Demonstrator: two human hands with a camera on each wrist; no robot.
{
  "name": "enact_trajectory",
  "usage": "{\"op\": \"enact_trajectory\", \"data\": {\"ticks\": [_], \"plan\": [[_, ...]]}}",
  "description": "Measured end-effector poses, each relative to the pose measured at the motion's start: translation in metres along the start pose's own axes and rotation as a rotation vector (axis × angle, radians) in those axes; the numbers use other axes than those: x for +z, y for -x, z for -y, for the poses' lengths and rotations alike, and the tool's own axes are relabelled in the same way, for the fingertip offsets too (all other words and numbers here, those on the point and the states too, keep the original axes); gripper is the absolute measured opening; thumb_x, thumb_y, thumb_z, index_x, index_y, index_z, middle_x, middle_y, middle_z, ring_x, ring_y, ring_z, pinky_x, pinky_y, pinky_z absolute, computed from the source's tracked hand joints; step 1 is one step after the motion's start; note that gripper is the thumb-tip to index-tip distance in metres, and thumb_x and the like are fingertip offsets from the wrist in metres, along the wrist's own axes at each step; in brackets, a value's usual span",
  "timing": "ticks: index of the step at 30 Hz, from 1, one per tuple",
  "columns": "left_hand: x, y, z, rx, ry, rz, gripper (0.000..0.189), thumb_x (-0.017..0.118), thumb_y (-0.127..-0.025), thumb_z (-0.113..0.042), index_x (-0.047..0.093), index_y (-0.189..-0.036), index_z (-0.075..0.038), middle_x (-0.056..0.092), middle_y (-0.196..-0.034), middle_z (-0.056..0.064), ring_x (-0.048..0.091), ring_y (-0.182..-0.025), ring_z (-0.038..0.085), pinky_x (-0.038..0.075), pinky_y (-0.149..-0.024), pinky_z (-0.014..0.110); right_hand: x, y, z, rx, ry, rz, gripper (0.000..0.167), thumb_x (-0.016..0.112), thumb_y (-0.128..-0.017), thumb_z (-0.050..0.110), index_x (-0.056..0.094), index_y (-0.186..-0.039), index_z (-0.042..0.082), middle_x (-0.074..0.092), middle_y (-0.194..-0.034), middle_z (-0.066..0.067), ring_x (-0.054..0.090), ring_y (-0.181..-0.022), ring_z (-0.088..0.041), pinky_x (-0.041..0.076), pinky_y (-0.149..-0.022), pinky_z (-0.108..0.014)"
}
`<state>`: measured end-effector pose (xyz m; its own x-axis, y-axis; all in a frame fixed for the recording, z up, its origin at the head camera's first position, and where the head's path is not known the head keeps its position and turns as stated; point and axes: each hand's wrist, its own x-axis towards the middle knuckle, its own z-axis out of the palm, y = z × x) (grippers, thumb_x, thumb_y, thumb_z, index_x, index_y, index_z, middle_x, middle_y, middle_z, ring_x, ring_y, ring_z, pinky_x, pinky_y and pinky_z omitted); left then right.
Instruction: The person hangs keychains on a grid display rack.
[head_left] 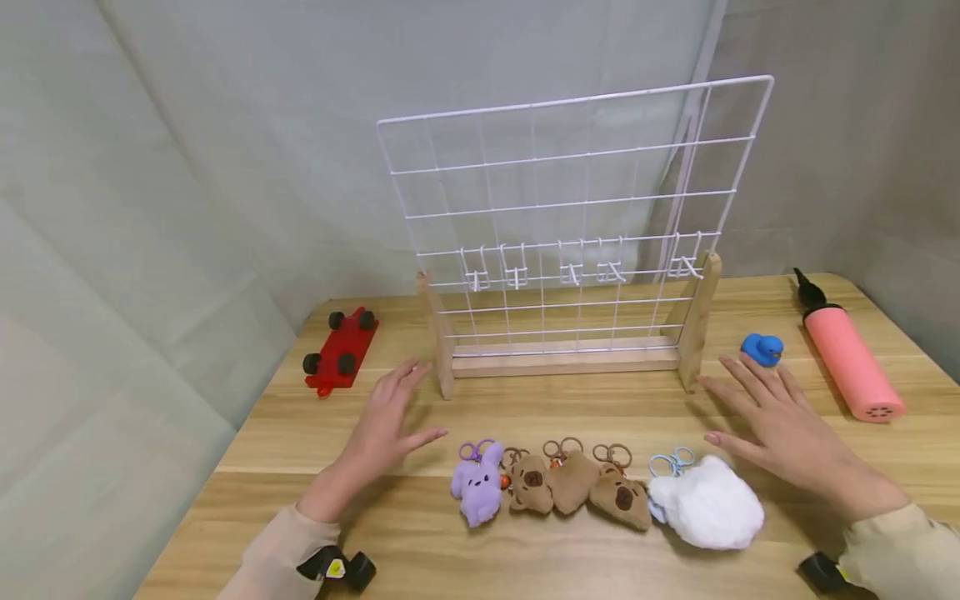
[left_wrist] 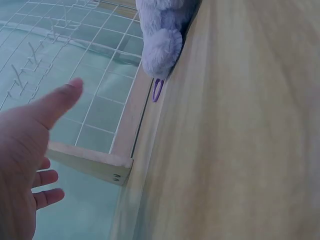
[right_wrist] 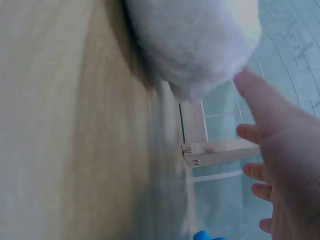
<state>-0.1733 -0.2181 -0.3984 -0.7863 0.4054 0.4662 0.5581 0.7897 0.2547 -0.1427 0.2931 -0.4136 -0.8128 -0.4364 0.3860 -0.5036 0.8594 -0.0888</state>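
My left hand (head_left: 382, 425) is spread beside the left foot of a white wire grid rack (head_left: 562, 200) on a wooden stand, and holds nothing. Fingers apart, my right hand (head_left: 780, 421) hovers or rests near the rack's right foot, also holding nothing. Between the hands lies a row of plush keychains: a purple rabbit-like one (head_left: 478, 487), a brown one (head_left: 531, 485), a second brown one (head_left: 573, 482), a third brown one (head_left: 621, 498) and a fluffy white one (head_left: 712, 504). Several white hooks (head_left: 572, 271) hang on the grid.
A red toy car chassis (head_left: 345, 350) with black wheels lies at the left. At the right are a small blue rubber duck (head_left: 762, 348), just past my right fingertips, and a pink hand pump (head_left: 851, 358) with a black nozzle. Pale cloth (head_left: 225, 167) hangs behind the wooden table (head_left: 420, 567).
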Motion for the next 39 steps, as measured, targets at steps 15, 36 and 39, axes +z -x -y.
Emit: {"op": "enact_trajectory", "data": {"ticks": [15,36,39], "plan": [[0.001,-0.018,-0.002,-0.235,0.422,-0.057,0.078,0.08,-0.075,-0.007,0.04,-0.142,-0.005,0.046,-0.137,0.023,0.057,-0.1,0.04,0.057,-0.073,0.045,-0.027,-0.014,0.02,-0.089,-0.01,-0.036,0.073,0.074,-0.077,0.044,0.048,-0.138,0.016,0.043,-0.144,-0.021,0.027,-0.143,-0.032,-0.001,-0.124,-0.035],[0.024,-0.041,0.004,-0.416,0.595,-0.135,0.064,0.073,-0.081,-0.002,0.043,-0.138,-0.004,0.052,-0.133,0.017,0.055,-0.105,0.03,0.051,-0.071,0.019,-0.029,-0.027,0.053,-0.24,-0.1,-0.037,0.041,0.083,-0.069,0.02,0.069,-0.107,0.017,0.066,-0.105,0.004,0.062,-0.096,-0.016,0.055,-0.08,-0.037],[0.028,-0.045,0.003,-0.446,0.624,-0.155,0.065,0.073,-0.081,0.0,0.042,-0.138,-0.004,0.054,-0.131,0.017,0.055,-0.104,0.029,0.05,-0.072,0.02,-0.025,-0.031,0.054,-0.268,-0.125,-0.03,0.036,0.082,-0.069,0.017,0.07,-0.102,0.016,0.067,-0.1,0.006,0.062,-0.091,-0.014,0.056,-0.077,-0.035]]}}
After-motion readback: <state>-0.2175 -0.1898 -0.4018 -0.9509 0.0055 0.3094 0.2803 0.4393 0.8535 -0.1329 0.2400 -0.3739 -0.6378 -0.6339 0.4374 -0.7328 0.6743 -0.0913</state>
